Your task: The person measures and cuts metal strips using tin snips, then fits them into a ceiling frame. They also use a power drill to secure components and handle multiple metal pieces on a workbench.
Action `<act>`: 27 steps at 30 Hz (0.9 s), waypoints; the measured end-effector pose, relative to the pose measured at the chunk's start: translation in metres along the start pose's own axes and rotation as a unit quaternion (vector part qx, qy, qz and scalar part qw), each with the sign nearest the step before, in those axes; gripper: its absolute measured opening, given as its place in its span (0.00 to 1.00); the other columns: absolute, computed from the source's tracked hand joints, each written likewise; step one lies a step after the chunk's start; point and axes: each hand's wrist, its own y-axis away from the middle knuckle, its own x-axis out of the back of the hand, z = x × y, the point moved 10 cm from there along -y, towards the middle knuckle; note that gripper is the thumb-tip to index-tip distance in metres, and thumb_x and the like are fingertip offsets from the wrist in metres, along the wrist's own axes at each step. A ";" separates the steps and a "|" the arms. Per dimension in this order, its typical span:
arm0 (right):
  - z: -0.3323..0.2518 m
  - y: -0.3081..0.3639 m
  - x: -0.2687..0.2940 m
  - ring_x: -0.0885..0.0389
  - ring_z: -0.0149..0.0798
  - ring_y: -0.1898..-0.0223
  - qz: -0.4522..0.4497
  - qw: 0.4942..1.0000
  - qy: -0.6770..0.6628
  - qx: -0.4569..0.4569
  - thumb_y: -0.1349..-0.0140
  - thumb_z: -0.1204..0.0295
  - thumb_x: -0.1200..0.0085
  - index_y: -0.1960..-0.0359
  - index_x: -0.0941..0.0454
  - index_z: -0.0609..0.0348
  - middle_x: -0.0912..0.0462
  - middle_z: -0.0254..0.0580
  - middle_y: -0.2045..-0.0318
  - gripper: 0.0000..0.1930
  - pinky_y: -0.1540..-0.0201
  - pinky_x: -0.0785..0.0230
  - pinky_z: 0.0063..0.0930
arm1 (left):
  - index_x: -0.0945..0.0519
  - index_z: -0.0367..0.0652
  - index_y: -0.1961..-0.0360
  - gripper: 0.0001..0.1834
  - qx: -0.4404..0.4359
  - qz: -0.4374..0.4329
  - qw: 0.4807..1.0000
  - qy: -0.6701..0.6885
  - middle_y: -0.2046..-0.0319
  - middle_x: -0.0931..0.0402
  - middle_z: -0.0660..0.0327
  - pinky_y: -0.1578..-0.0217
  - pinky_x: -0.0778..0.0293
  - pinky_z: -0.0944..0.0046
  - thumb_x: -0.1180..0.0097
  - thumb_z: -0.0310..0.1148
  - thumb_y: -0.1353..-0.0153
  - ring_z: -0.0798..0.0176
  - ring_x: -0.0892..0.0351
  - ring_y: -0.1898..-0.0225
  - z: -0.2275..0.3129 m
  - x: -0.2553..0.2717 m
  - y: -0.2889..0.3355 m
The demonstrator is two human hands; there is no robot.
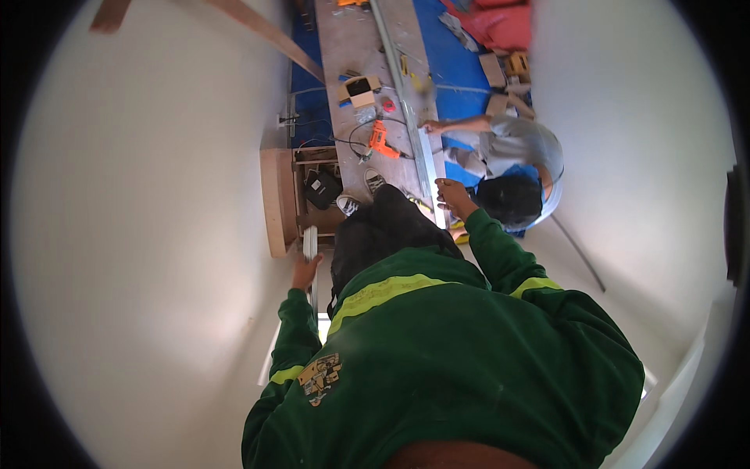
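Observation:
My left hand (306,270), low beside the wooden box, is wrapped round a pale metal profile (311,243) whose ridged end points up. My right hand (455,197) is closed, thumb and fingers pinched together beside the near end of a long metal channel (419,146). What the pinch holds, if anything, is too small to make out. The channel runs lengthwise over the wooden platform (355,39). On the right a co-worker in a grey shirt (525,144) bends over, with a hand (432,126) at the channel.
An orange corded drill (380,139) lies on the platform near my shoes (361,195). Beyond it are a red tape roll (388,105) and an open cardboard box (360,91). A wooden box frame (275,203) holding a black case (321,188) stands left; walls rise on both sides.

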 end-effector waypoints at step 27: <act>0.223 0.045 0.036 0.11 0.46 0.61 0.207 0.960 0.140 0.129 0.33 0.72 0.45 0.51 0.13 0.65 0.11 0.49 0.61 0.14 0.55 0.18 0.42 | 0.21 0.33 0.40 0.38 -0.232 -0.136 0.954 -0.135 0.50 0.17 0.47 0.44 0.25 0.53 0.29 0.57 0.37 0.50 0.18 0.49 0.322 -0.043 -0.152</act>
